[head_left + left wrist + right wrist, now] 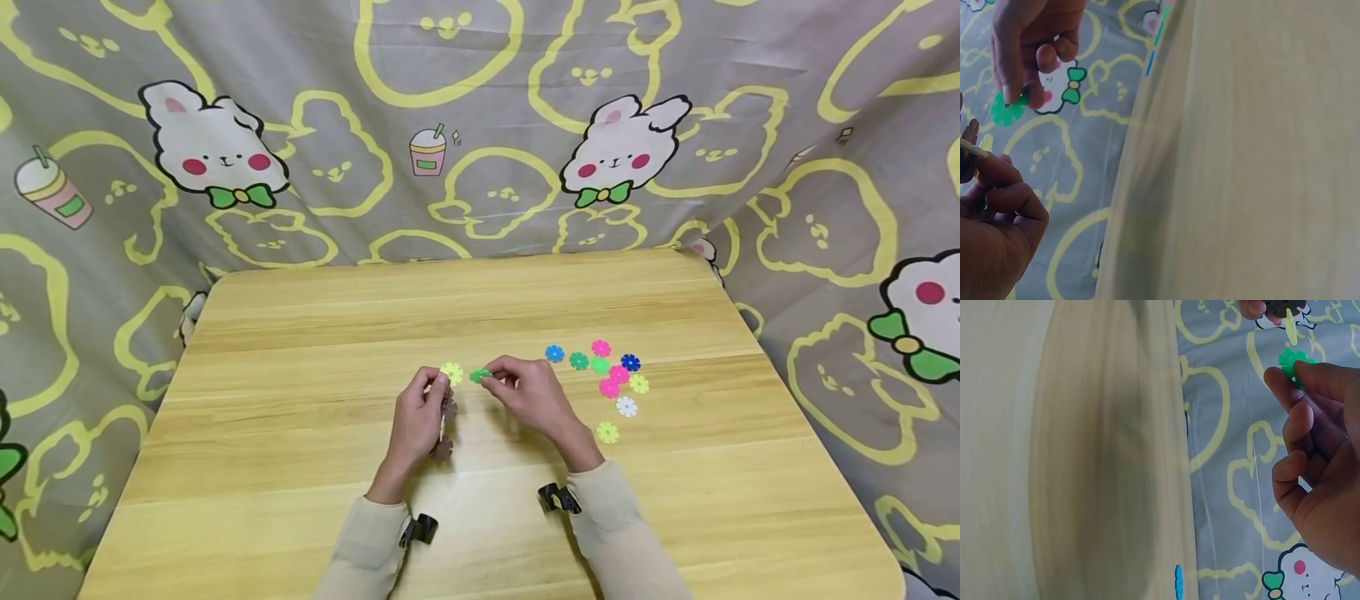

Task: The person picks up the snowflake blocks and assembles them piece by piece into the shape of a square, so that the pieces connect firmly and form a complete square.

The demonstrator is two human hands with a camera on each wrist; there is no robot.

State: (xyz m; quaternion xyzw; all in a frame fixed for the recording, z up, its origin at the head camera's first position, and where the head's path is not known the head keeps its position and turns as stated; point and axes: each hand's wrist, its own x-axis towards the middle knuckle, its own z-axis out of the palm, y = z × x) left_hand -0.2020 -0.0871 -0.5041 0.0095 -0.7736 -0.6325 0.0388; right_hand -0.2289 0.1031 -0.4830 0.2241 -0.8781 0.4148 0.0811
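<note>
Right grip point(531, 396) pinches a green notched plastic disc point(479, 377) near a yellow-and-brown notched-disc cluster point(451, 408) (held by left grip point(416, 414)).

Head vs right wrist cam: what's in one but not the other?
Head only: the white disc and dark-blue disc on the table, plus the sleeves.
Right wrist only: the palm side of the right hand, and the light-blue disc seen edge-on.
Both: the green disc pinched by the right hand, yellow disc and brown disc at the left hand, table, patterned curtain.
</note>
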